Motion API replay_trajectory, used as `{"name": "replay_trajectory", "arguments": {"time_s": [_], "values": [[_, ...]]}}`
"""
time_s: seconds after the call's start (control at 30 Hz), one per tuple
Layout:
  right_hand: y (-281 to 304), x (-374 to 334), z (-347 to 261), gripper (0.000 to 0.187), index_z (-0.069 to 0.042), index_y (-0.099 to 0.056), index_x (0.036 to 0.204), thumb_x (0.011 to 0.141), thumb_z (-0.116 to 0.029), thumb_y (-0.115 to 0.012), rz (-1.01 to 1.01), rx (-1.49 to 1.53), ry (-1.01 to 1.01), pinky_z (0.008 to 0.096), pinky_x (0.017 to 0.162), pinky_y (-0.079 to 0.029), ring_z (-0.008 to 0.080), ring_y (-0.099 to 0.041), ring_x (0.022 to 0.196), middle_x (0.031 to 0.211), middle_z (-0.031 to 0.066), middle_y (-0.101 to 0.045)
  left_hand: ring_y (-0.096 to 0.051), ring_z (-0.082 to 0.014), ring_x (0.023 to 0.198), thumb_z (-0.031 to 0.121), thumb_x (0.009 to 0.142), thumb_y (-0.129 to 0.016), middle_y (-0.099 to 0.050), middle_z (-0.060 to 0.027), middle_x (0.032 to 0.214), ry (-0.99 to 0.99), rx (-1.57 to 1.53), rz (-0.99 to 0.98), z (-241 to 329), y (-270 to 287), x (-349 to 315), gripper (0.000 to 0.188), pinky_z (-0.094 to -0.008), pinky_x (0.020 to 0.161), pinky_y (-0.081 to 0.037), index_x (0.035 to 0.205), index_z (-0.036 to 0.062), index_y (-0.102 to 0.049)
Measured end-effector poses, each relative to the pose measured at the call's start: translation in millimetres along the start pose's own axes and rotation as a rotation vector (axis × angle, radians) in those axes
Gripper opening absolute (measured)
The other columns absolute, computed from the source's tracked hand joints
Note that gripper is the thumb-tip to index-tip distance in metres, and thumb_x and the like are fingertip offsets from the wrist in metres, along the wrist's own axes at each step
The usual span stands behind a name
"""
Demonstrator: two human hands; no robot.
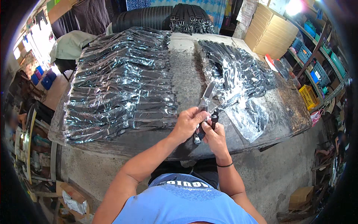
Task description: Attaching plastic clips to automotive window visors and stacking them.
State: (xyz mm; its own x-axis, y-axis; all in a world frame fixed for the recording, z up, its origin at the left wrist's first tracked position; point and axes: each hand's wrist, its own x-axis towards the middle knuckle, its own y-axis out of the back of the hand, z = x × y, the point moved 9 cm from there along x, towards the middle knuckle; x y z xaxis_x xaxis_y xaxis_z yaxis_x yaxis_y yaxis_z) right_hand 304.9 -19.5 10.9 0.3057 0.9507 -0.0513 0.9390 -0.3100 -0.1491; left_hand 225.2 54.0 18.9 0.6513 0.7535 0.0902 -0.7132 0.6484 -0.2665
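Observation:
My left hand is closed, thumb and fingers pinching a black belt and the clear plastic sleeve around it, above the table's front edge. Just right of it, my right hand grips the black belt lower down, its thumb pressed on the strap. A shiny metal part shows near the fingers, and the folded lower end hangs between both hands. How far the belt sits inside the sleeve is hard to see. Beyond my right hand lie a pile of plastic-wrapped black belts and loose clear plastic bags.
Rows of sleeved belts cover the left of the worn table. At the back lie unwrapped belts with buckles and a black coiled roll. A cardboard box stands back right, near shelves with a yellow crate.

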Motion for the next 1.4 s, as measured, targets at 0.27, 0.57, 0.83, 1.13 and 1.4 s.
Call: {"name": "replay_trajectory", "arguments": {"time_s": [0.27,0.57,0.83,1.13,1.4], "values": [[35,0,-23,0.012,-0.003,-0.064,0.088,0.09,-0.015,-0.062,0.163,-0.167,0.262,0.0215,0.056,-0.038,0.0036,-0.047,0.063,0.072,-0.0045,-0.055,-0.045,-0.0032,0.066,0.022,0.094,-0.061,-0.054,0.0059,0.07,-0.137,0.171,0.022,-2,-1,-6,0.021,-0.0222,0.058,-0.038,0.096,0.0019,-0.068],[32,22,-88,0.018,0.001,-0.062,0.088,0.088,-0.016,-0.068,0.079,-0.366,0.291,0.0208,0.057,-0.04,0.0042,-0.05,0.066,0.072,-0.0032,-0.057,-0.041,-0.0039,0.065,0.023,0.092,-0.062,-0.051,0.0058,0.068,-0.057,0.209,-0.065,-10,-12,-11,0.021,-0.0237,0.057,-0.036,0.088,0.0028,-0.066],[28,13,-94,0.017,0.002,-0.065,0.094,0.089,-0.014,-0.067,0.045,-0.268,0.216,0.0206,0.059,-0.044,0.0045,-0.054,0.069,0.077,-0.0019,-0.063,-0.059,-0.0177,0.104,0.009,0.088,-0.058,-0.042,-0.012,0.137,-0.197,-0.079,-0.372,40,-48,-4,0.061,-0.0319,0.091,-0.049,0.142,0.0039,-0.028],[28,10,-87,0.015,0.002,-0.064,0.092,0.094,-0.013,-0.059,-0.008,-0.112,0.227,0.0202,0.049,-0.041,0.0058,-0.052,0.058,0.071,0.0003,-0.06,-0.059,-0.0097,0.071,0.02,0.1,-0.047,-0.062,-0.0064,0.087,0.032,0.076,-0.379,5,-55,6,0.024,-0.0241,0.06,-0.051,0.115,0.0023,-0.051],[79,-6,-87,0.019,0.0,-0.065,0.094,0.094,-0.016,-0.054,0.104,-0.552,0.305,0.0262,0.051,-0.034,0.0074,-0.041,0.057,0.062,-0.001,-0.045,-0.054,-0.0065,0.055,0.015,0.098,-0.048,-0.065,-0.0092,0.095,0.056,0.2,-0.204,8,-42,11,0.02,-0.0207,0.048,-0.047,0.113,0.0019,-0.052]]}}
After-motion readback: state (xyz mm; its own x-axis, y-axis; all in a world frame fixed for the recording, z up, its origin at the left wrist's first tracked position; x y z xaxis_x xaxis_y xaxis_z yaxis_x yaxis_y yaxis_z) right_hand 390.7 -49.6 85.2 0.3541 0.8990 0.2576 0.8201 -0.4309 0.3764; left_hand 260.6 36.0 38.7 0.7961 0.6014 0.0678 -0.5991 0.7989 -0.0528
